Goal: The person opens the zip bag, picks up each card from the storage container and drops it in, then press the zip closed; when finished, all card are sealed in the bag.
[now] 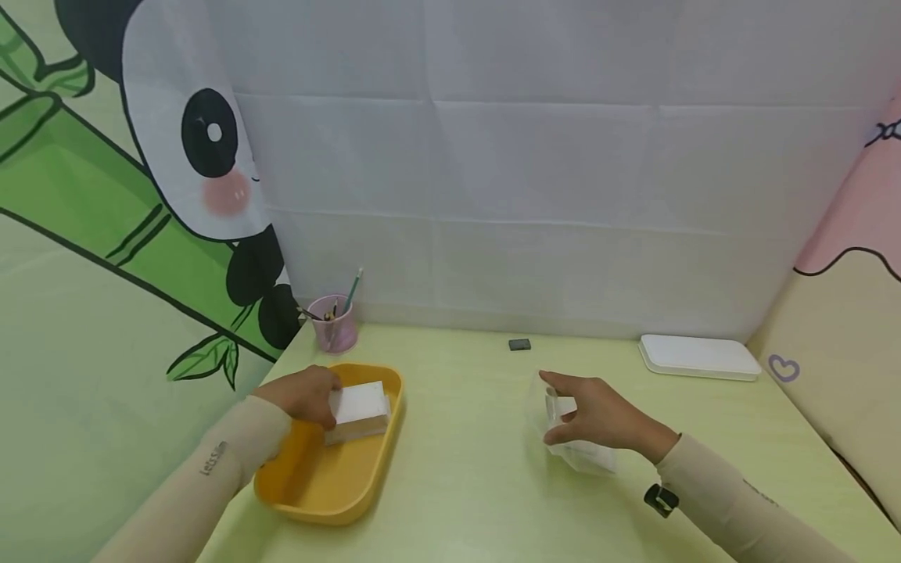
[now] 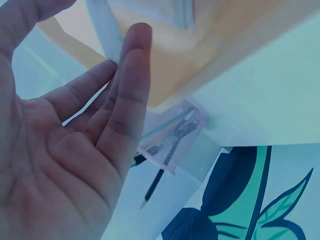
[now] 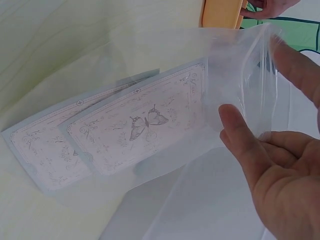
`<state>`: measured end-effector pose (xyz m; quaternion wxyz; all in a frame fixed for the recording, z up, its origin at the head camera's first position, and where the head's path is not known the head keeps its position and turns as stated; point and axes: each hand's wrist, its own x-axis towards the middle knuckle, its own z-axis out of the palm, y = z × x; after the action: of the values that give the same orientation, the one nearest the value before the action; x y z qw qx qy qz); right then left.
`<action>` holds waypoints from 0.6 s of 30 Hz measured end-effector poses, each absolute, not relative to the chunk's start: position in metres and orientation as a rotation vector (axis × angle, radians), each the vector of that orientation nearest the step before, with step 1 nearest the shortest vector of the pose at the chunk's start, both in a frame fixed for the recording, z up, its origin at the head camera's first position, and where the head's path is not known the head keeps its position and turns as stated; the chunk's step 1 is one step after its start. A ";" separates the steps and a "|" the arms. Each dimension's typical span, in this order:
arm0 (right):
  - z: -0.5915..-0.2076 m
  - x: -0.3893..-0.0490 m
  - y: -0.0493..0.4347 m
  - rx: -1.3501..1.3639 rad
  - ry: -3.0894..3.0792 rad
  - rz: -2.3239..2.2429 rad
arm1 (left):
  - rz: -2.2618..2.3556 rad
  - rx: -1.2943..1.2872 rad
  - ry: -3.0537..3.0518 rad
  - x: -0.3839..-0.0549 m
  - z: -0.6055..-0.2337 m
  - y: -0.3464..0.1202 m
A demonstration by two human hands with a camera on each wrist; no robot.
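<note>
My left hand (image 1: pixel 303 397) reaches into the yellow tray (image 1: pixel 331 512), its fingers and thumb at the left end of a white rectangular block (image 1: pixel 360 403). The left wrist view shows the fingertips against the edge of a thin white slab (image 2: pixel 106 30), with another white piece (image 2: pixel 182 10) beyond it. On the right, my right hand (image 1: pixel 591 414) holds a clear plastic bag (image 3: pixel 235 65) near its open end, fingers spread around the mouth. Two pale cards (image 3: pixel 145 122) lie overlapping inside the bag, the upper one printed with a butterfly and a scrolled border.
Behind the tray stands a pink mesh pencil cup (image 1: pixel 335 332) with pencils in it. A small dark grey block (image 1: pixel 519 344) lies at the back of the table, and a white flat case (image 1: pixel 700 357) at the back right. A white sheet (image 1: pixel 457 172) hangs behind the table.
</note>
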<state>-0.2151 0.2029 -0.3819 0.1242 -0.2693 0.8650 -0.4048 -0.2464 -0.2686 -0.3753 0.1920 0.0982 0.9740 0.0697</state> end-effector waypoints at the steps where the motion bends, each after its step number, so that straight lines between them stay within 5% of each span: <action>1: -0.382 -0.215 0.203 -0.783 2.523 -1.180 | 0.207 0.289 2.746 -0.247 -0.373 -0.269; 18: -0.383 -0.217 0.203 -0.818 2.524 -1.151 | 0.414 0.620 2.798 -0.254 -0.325 -0.224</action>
<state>-0.2168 0.2031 -0.3830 0.1244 -0.2805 0.8660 -0.3948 -0.2535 -0.2244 -0.3247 0.1227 0.2124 0.9590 0.1420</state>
